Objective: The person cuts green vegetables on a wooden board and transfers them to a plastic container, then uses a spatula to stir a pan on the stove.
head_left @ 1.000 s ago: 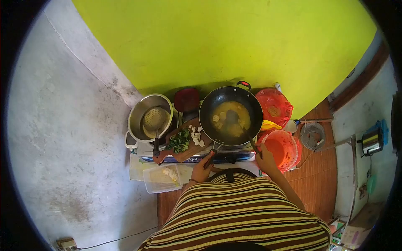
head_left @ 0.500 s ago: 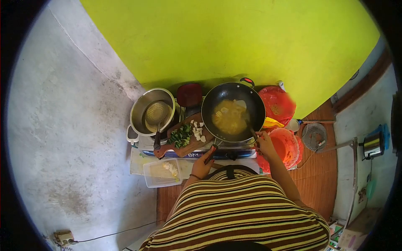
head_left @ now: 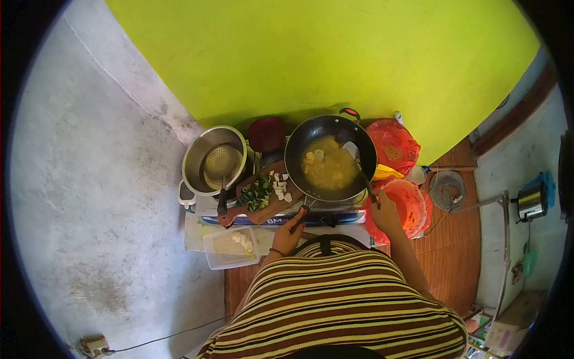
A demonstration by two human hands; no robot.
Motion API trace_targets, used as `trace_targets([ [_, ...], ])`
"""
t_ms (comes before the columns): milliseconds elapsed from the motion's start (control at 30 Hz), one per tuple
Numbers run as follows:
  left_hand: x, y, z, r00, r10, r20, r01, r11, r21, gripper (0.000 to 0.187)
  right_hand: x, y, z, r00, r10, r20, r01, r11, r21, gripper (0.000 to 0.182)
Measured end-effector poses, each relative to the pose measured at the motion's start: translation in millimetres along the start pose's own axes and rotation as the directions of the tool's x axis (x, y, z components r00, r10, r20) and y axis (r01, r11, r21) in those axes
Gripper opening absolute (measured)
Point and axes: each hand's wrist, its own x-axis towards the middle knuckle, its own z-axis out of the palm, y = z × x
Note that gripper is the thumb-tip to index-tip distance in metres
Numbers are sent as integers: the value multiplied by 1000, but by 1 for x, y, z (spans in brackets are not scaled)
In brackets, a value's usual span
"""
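Observation:
A black wok [head_left: 302, 133] sits on the stove [head_left: 290, 219], with yellowish broth and food pieces [head_left: 326, 164] in it. My left hand [head_left: 288, 234] is closed around the wok's long handle [head_left: 303, 212]. My right hand [head_left: 384, 213] grips a spatula [head_left: 366, 179] by its dark handle; its pale blade rests at the right inner side of the wok. Left of the wok lies a wooden cutting board [head_left: 240, 216] bearing chopped green leaves [head_left: 256, 194] and white pieces [head_left: 280, 186].
A steel pot [head_left: 190, 161] with a skimmer [head_left: 221, 160] stands at the left. A clear plastic box [head_left: 221, 257] sits at the front left edge. Red basins [head_left: 410, 206] and a red bag-lined bowl [head_left: 391, 146] are on the right. A green wall rises behind.
My right hand has moved slightly right and down. The spatula blade has come up out of the broth toward the wok's right side. My left hand still holds the handle.

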Motion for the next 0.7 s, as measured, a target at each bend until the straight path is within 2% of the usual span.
trace_targets([
  [67, 1, -6, 0, 999, 42, -13, -43, 999, -33, 48, -4, -1, -3, 998, 14, 59, -19, 995, 93, 25],
  [167, 1, -6, -2, 1000, 5, -4, -5, 999, 34, 48, -3, -1, -7, 929, 218, 301, -306, 906, 291, 27],
  [267, 5, -17, 0, 996, 89, -21, -88, 995, 52, 48, -5, -15, -11, 861, 243, 448, -451, 771, 450, 27],
  [367, 2, -4, -2, 1000, 19, -3, -19, 1000, 7, 49, -1, -6, -3, 809, 181, 559, -523, 656, 544, 28],
  [467, 3, -7, -1, 999, 50, -21, -50, 999, 14, 49, -4, -5, 6, 826, 161, 540, -504, 640, 580, 30],
  [700, 1, -2, -3, 1000, 24, -18, -24, 999, 25, 47, -5, -5, 19, 926, 53, 373, -245, 837, 489, 33],
])
